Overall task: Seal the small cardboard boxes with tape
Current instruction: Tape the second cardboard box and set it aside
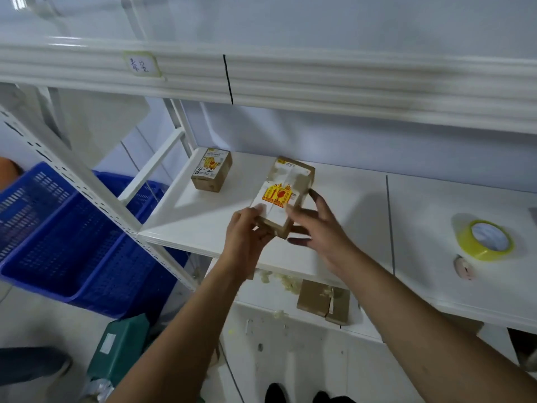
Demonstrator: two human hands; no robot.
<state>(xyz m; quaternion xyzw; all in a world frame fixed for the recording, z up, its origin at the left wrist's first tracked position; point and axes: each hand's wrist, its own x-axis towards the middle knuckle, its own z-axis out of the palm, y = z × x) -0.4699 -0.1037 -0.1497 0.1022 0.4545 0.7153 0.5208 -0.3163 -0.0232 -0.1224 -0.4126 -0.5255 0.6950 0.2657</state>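
A small cardboard box (286, 193) with white labels and a red-and-yellow fragile sticker is held over the white shelf (348, 205). My left hand (247, 231) grips its near left corner. My right hand (316, 225) holds its right side, thumb on top and fingers spread along the far edge. A second small labelled box (211, 173) stands on the shelf at the back left. A roll of yellow tape (484, 239) lies on the shelf far to the right, away from both hands.
A small pinkish object (464, 267) lies beside the tape. A flattened cardboard box (324, 303) and foam scraps lie on the lower shelf. Blue plastic crates (66, 242) stand on the floor at left, a green package (122, 350) below them. An upper shelf (290, 80) overhangs.
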